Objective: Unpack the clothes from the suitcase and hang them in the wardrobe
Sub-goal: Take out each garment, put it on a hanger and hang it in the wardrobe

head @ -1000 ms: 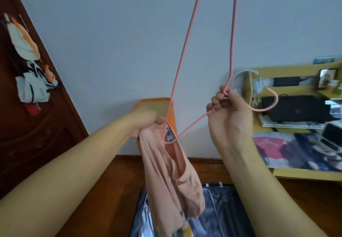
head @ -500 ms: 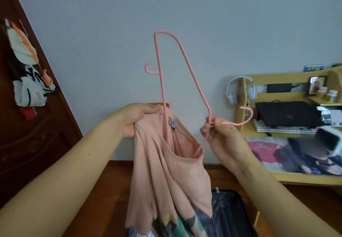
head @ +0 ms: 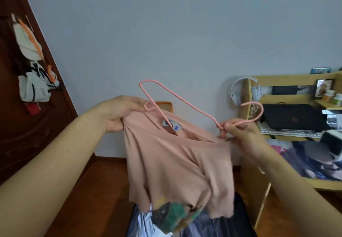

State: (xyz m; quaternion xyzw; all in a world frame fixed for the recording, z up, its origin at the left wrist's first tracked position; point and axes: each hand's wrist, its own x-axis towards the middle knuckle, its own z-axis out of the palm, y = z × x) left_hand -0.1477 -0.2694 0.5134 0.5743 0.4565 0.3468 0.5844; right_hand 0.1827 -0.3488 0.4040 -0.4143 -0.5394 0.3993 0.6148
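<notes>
One pink shirt [head: 177,164] hangs in the air between your two hands, above the open suitcase [head: 218,223] on the floor. One pink wire hanger [head: 177,99] runs through its neck opening, with one end and the hook still outside the cloth. Your left hand [head: 118,112] grips the shirt's shoulder, fingers bunched round the fabric beside the hanger's small side hook. Your right hand [head: 240,134] pinches the hanger at the base of its hook, fingers curled round the wire, touching the shirt's other shoulder. Beyond, to your right, one wooden desk [head: 259,164] carries one keyboard [head: 288,132], with one pair of white headphones [head: 238,90] hung on its shelf post. Two bags [head: 31,58] hang on the dark door at your left.
</notes>
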